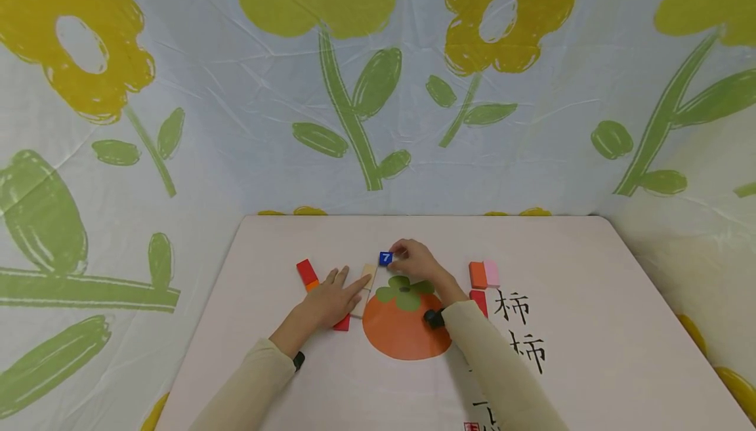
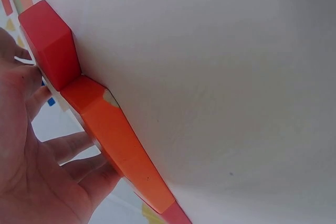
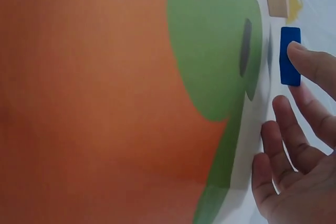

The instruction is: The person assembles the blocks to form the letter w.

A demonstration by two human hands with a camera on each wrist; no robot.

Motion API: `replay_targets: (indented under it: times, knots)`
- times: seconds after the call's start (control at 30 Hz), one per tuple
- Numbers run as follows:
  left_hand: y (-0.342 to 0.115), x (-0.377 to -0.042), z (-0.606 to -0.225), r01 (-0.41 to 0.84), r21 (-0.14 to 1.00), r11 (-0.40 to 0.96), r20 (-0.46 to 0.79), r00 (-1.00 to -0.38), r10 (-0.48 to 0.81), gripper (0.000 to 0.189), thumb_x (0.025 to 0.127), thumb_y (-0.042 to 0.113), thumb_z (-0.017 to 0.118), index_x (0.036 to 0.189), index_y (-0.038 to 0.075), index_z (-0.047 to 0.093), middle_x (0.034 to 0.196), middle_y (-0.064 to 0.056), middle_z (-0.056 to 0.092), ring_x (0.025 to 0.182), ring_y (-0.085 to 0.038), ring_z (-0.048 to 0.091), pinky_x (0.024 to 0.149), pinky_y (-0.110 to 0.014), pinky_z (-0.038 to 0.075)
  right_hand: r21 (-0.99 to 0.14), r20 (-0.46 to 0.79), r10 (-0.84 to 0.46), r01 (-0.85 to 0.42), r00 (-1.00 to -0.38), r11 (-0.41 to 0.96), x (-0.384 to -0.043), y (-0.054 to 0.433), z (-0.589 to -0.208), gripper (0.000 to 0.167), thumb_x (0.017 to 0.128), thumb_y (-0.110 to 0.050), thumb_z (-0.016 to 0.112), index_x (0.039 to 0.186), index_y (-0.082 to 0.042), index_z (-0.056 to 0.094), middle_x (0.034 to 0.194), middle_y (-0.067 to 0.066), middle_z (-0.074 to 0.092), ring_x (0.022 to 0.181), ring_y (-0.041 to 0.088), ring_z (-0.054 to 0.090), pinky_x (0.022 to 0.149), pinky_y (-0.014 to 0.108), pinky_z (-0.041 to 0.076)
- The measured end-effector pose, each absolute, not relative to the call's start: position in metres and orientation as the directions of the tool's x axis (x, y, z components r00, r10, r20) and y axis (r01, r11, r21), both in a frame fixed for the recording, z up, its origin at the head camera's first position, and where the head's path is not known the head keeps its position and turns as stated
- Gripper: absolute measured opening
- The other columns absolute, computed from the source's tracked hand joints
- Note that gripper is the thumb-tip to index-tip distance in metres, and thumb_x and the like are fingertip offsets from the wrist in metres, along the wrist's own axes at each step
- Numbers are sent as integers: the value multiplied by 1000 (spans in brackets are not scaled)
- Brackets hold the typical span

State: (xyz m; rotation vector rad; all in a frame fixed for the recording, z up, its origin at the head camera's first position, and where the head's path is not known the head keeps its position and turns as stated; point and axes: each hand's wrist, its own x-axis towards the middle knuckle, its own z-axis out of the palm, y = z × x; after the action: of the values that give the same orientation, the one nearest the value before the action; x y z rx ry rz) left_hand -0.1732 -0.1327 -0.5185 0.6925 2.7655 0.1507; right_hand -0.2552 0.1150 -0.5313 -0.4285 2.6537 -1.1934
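Observation:
A small blue block [image 1: 386, 258] with a white 7 on it stands near the back of the table. My right hand [image 1: 417, 262] pinches its right side; the right wrist view shows the thumb lying on the blue block [image 3: 290, 61] and the index finger behind it. With fingers spread, my left hand [image 1: 331, 300] lies over a row of blocks, its index fingertip at a pale wooden block [image 1: 369, 275]. The hand partly covers an orange block [image 2: 123, 140], which meets a red block [image 2: 52, 45] at an angle in the left wrist view.
Right of the printed persimmon [image 1: 401, 332] stand an orange block [image 1: 478, 275], a pink block [image 1: 491, 274] and a red block [image 1: 479, 301]. Another red block [image 1: 306, 271] lies beyond my left hand. A flowered cloth wall [image 1: 413, 175] rises behind the table.

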Motion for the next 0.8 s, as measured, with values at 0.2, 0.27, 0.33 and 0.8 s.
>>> replay_targets:
  times: [0.2,0.27,0.33,0.8]
  knots:
    - [-133,-173,-518,462,156,873,-239,-840,488,57,106,42,45,159,32,28,157,-21,32,142,-46,32,95,-55,49,-712,-91,-324,-166,-942,682,-252,111,-528,29,84,-18,81,110,-10,71,100,4,63,92,22,57,84,41,50]
    - [-133,-173,-518,469,148,871,-235,-839,492,57,106,42,45,159,31,28,157,-21,32,142,-46,32,95,-54,49,-698,-89,-321,-171,-943,695,-252,109,-526,29,83,-19,82,109,-11,72,100,4,63,92,22,56,84,42,49]
    - [-133,-173,-518,476,139,868,-231,-837,496,57,106,42,45,159,31,28,157,-21,32,141,-46,33,95,-54,49,-683,-87,-320,-177,-943,709,-251,108,-525,29,83,-20,83,109,-11,72,100,4,63,93,22,56,84,43,48]
    - [-134,-175,-518,471,168,866,-234,-834,499,57,106,42,47,159,31,29,156,-22,33,141,-46,34,97,-55,48,-636,-77,-312,-194,-947,747,-252,106,-525,31,81,-21,84,109,-12,74,100,5,62,94,24,55,85,47,45]
